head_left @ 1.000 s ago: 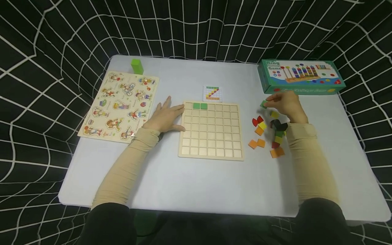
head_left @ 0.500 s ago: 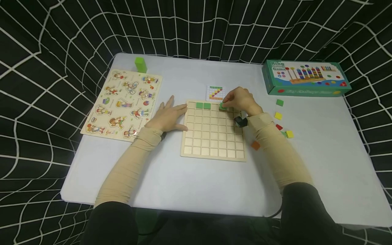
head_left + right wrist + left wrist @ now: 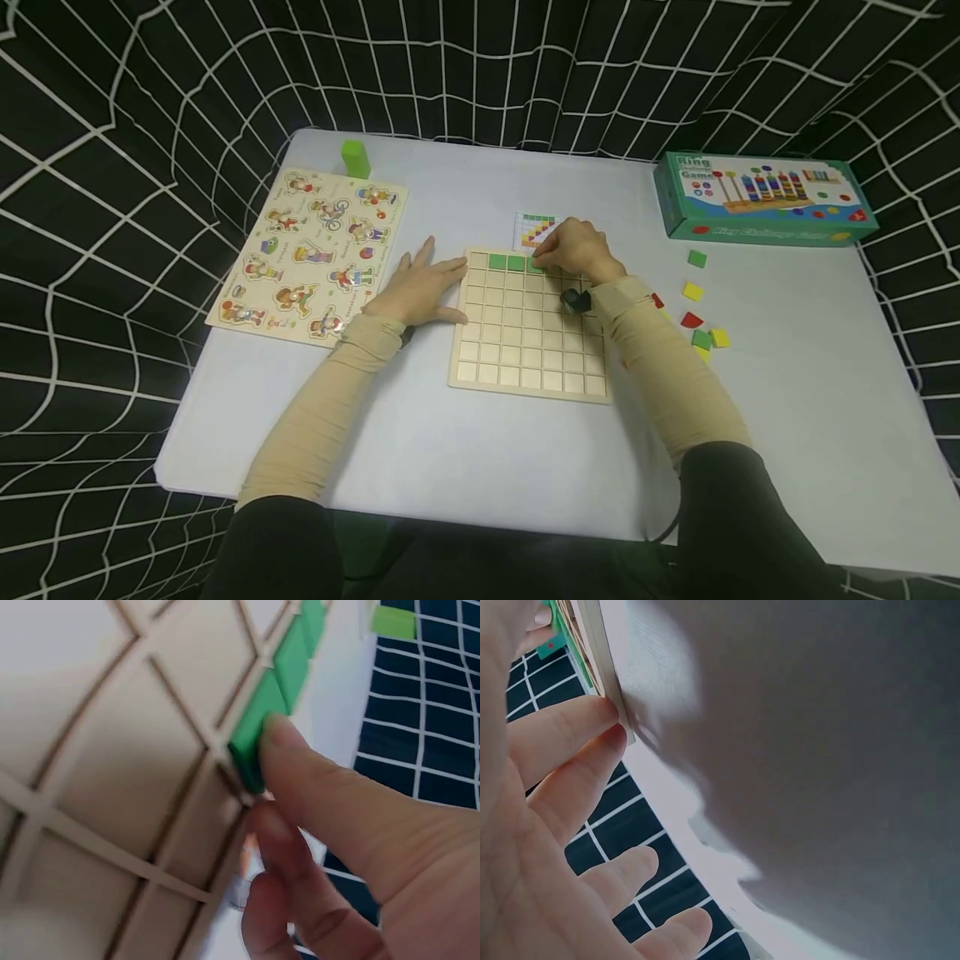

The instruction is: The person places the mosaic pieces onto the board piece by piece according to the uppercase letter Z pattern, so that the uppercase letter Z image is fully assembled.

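A wooden grid board (image 3: 531, 354) lies mid-table. Two green square tiles (image 3: 506, 262) fill neighbouring cells of its top row. Beside them my right hand (image 3: 579, 250) pinches a third green tile (image 3: 259, 724) between thumb and fingers; in the right wrist view it sits at its cell, lined up with the other two. My left hand (image 3: 422, 290) lies at the board's left edge with fingers spread, two fingertips touching the side in the left wrist view. Behind the board is a small pattern card (image 3: 527, 227), partly covered by my right hand.
Loose green, yellow and red tiles (image 3: 693, 291) are scattered right of the board, some hidden by my right forearm. A green game box (image 3: 772, 232) stands back right. At left lie a picture puzzle board (image 3: 300, 279) and an upright green block (image 3: 356, 159).
My right hand has brought a green tile from the loose pieces on the right to the board's top row, then shifted it left beside the other two. My left hand stays at the board's edge.
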Demonstrator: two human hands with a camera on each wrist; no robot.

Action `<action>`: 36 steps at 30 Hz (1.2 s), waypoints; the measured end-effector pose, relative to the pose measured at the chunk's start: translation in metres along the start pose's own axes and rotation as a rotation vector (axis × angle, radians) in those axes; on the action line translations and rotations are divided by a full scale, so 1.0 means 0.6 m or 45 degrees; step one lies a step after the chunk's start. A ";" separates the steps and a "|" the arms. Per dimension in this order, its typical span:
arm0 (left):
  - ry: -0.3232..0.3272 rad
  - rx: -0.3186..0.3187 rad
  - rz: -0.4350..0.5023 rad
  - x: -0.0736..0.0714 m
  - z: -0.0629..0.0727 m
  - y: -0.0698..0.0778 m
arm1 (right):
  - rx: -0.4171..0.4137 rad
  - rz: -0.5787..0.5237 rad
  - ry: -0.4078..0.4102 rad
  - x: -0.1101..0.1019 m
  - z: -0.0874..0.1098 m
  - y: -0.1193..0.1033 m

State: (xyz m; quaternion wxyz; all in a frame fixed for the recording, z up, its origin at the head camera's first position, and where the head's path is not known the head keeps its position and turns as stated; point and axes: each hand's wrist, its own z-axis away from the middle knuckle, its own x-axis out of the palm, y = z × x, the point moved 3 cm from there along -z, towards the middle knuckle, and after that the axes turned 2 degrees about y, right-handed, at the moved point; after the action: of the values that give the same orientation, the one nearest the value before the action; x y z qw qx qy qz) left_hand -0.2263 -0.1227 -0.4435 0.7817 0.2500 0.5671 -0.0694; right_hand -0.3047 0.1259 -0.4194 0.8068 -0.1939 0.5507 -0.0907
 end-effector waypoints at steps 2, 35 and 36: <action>0.002 0.008 -0.002 0.000 0.000 0.002 | 0.012 0.007 0.006 0.001 0.001 0.004; -0.007 0.010 -0.002 -0.006 0.004 0.002 | 0.465 0.018 0.320 -0.105 0.113 0.286; -0.009 0.010 0.001 -0.005 0.004 0.002 | 0.491 0.032 0.328 -0.107 0.117 0.297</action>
State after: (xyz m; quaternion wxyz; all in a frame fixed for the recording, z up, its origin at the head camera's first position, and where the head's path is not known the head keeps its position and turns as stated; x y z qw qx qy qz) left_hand -0.2245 -0.1231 -0.4399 0.7828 0.2530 0.5640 -0.0723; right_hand -0.2758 0.3260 -0.4161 0.7531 -0.0160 0.6239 -0.2084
